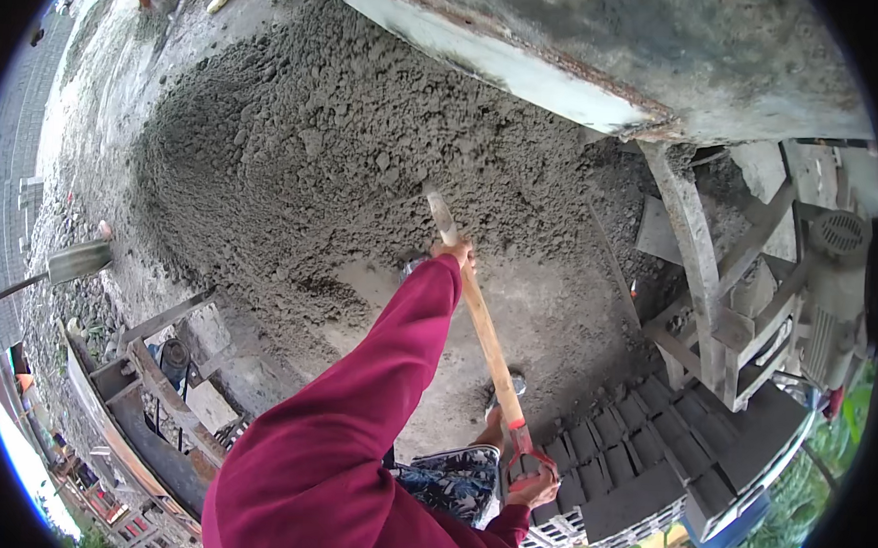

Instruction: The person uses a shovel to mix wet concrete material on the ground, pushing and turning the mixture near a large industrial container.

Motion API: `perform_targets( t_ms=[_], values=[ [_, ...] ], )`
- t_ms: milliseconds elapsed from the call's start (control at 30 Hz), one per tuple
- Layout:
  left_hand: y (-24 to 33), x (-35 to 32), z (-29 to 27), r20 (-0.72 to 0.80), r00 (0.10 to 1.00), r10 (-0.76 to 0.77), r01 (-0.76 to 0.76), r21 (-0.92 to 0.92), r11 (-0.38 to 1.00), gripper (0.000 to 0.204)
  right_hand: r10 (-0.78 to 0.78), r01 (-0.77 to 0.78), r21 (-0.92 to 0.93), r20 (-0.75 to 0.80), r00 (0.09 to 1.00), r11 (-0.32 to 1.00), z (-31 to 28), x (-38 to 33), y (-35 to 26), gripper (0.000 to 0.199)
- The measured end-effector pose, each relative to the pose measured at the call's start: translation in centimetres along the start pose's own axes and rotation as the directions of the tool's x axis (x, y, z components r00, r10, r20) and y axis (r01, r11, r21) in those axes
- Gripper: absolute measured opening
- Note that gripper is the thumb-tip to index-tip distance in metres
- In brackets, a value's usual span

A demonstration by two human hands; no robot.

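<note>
We have both hands on one long tool: a pale wooden-shafted shovel with a red D-shaped grip, slanting across the middle of the view, far end at the heap of grey crumbly mix; we can't tell its blade from the mix. Left hand closed round the upper shaft, right hand wrapped on the red grip, both in maroon sleeves.

Edges: heap borders a smooth grey concrete floor, which we see running under the shaft, giving it room either side. Right limit is an angled grey metal frame; lower right, a stack of dark grey flat blocks comes close to the right hand. Top right, a big curved panel with a pale rim overhangs the heap. Lower left, a rusty metal-framed structure stands well apart from the shovel.

Labels: any marks on the grey motor with a round vented cover are too small for us to read
</note>
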State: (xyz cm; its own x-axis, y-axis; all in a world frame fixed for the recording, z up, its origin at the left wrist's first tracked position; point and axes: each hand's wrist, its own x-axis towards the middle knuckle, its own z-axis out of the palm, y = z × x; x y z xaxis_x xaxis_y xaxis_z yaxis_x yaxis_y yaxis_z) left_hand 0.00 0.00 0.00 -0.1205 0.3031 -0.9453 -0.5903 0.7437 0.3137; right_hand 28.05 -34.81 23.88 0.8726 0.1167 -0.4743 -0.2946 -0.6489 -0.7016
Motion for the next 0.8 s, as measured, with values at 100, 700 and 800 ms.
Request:
perform_targets(
  t_ms=[100,700,800],
  values=[
    [-4.3,-6.0,-0.9,0.008,0.982,-0.189,0.189,0.051,0.981,0.015,-0.147,0.126,-0.395,-0.023,0.989,0.910,-8.8,-3.1,-1.3,0.022],
    [23.0,-31.9,-29.9,-0.377,0.840,0.390,-0.521,-0.365,0.771,0.015,0.084,-0.056,-0.077,0.987,0.136,0.995,4.3,-33.2,-26.0,0.017],
    [19.1,-32.8,-28.7,-0.168,0.928,0.333,-0.366,-0.242,0.899,0.012,0.013,-0.103,-0.036,0.978,-0.209,0.994,0.5,-33.4,-29.3,0.021]
  ],
)
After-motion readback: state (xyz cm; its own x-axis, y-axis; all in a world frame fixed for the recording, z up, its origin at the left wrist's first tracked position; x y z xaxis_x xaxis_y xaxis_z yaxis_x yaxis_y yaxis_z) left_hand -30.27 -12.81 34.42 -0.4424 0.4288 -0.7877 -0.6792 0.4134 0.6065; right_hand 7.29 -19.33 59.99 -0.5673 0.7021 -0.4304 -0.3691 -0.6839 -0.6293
